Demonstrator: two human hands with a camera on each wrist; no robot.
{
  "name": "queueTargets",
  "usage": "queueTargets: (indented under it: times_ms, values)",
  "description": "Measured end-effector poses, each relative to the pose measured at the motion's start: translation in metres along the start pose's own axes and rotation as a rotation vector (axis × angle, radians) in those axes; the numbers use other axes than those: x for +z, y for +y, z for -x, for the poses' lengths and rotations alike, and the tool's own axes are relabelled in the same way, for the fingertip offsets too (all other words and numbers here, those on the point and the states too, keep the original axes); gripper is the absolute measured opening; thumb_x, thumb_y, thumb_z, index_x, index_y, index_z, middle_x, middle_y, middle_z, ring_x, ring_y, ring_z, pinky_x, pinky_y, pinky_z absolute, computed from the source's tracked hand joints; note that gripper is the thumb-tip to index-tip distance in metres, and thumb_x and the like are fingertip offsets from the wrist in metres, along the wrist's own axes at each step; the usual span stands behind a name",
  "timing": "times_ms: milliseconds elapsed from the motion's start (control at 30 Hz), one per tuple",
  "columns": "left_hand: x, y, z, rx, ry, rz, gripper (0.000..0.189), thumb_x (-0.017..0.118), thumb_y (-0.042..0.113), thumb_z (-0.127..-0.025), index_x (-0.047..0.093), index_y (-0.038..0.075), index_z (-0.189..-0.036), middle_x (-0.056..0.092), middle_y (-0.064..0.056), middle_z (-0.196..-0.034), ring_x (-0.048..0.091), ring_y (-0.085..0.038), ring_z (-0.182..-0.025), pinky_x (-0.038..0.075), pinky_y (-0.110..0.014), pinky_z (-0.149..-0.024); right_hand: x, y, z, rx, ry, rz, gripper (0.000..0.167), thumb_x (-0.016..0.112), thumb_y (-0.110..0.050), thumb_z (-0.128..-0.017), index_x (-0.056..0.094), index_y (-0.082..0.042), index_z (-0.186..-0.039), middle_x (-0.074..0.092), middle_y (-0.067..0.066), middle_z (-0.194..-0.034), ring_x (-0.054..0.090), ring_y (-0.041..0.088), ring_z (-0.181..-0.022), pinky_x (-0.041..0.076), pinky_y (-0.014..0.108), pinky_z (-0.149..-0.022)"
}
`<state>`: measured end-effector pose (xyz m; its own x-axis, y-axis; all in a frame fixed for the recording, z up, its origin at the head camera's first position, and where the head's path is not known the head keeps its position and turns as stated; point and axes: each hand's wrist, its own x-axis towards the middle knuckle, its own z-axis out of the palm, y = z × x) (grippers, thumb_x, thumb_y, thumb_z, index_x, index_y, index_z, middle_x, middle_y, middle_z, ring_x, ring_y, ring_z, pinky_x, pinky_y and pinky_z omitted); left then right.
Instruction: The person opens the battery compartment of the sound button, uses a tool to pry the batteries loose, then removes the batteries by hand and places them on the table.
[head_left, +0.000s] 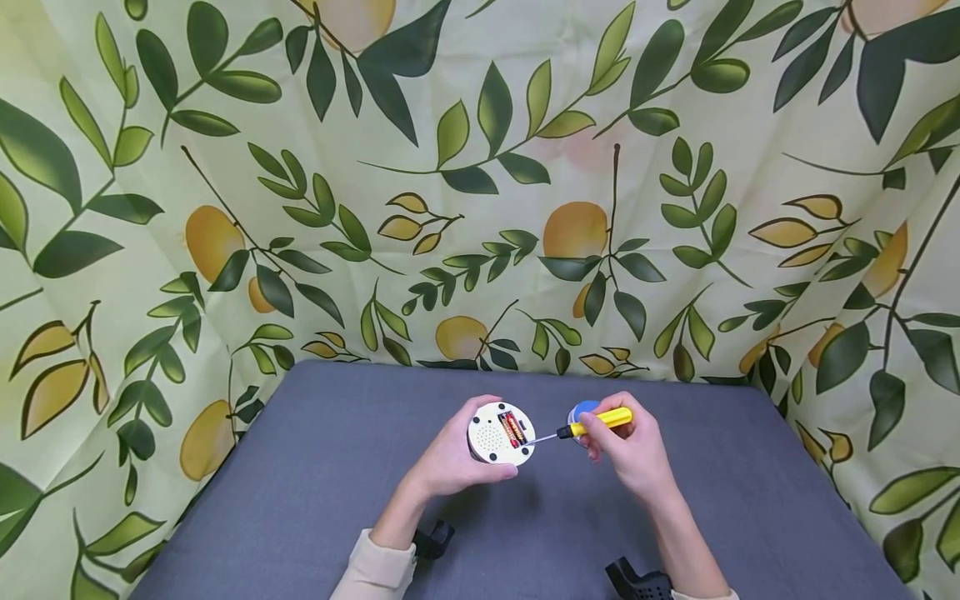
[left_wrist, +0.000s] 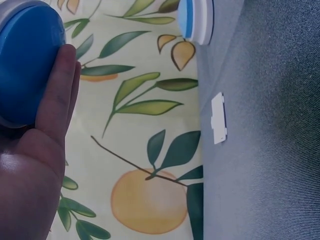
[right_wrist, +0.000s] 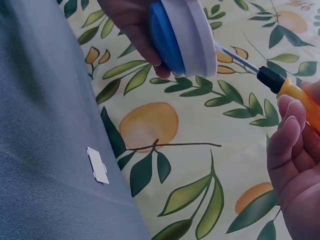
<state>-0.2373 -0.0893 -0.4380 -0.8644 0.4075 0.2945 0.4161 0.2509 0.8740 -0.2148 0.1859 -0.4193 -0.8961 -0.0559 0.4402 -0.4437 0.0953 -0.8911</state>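
Note:
In the head view my left hand (head_left: 453,457) grips a round white device (head_left: 487,435) with its underside turned up toward me. Red batteries (head_left: 513,428) lie in its uncovered compartment, and small holes dot the face beside them. The device's other side is a blue dome (left_wrist: 25,60), seen in the left wrist view. My right hand (head_left: 636,454) holds a screwdriver (head_left: 611,418) by its yellow handle. Its metal tip meets or nearly meets the device's face by the lower end of the batteries; exact contact cannot be told.
Behind my right hand, a second blue-and-white round device (head_left: 581,409) stands on the grey table (head_left: 337,492), partly hidden. A small white rectangular cover (right_wrist: 97,165) lies on the table in both wrist views. Leaf-and-fruit patterned cloth (head_left: 480,208) hangs around the table's back and sides.

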Motion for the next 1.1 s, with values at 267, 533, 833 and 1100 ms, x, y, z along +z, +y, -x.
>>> queueTargets:
  times_ms: [267,533,833,1100]
  values:
    - [-0.0019,-0.0002,0.0009,-0.01,0.022,0.023,0.088,0.092,0.023,-0.067,0.048,0.012,-0.143,0.062,0.005,-0.123,0.058,-0.016,-0.109,0.045,-0.034,-0.095,0.0016,0.0023,0.0013,-0.052,0.023,0.02,0.02,0.071,0.007,-0.09,0.053,0.003,-0.099,0.068,0.016,-0.077,0.061,0.021,-0.056,0.056,0.029,-0.055]
    - [-0.0057,-0.0013,0.0012,-0.004,0.032,0.053,0.087,0.091,0.022,-0.069,0.048,0.01,-0.143,0.062,0.002,-0.12,0.058,-0.018,-0.108,0.044,-0.032,-0.094,0.003,0.0057,0.0024,-0.153,0.012,-0.049,0.021,0.067,0.017,-0.087,0.053,0.007,-0.099,0.066,0.011,-0.082,0.064,0.019,-0.061,0.057,0.028,-0.058]
    - [-0.0079,-0.0018,0.0012,0.001,0.033,0.065,0.087,0.09,0.023,-0.071,0.046,0.006,-0.145,0.061,-0.002,-0.121,0.057,-0.02,-0.108,0.044,-0.033,-0.093,0.0037,0.0073,0.0026,-0.202,-0.016,-0.119,0.021,0.065,0.021,-0.086,0.052,0.009,-0.099,0.065,0.011,-0.083,0.065,0.017,-0.064,0.057,0.027,-0.058]
    - [-0.0097,-0.005,0.0006,-0.002,0.032,0.11,0.083,0.089,0.019,-0.074,0.047,0.01,-0.145,0.06,-0.007,-0.124,0.057,-0.022,-0.11,0.045,-0.032,-0.093,0.0018,0.0086,0.0028,-0.226,-0.048,-0.137,0.02,0.065,0.018,-0.088,0.052,0.009,-0.1,0.063,0.016,-0.087,0.066,0.019,-0.067,0.058,0.028,-0.061]
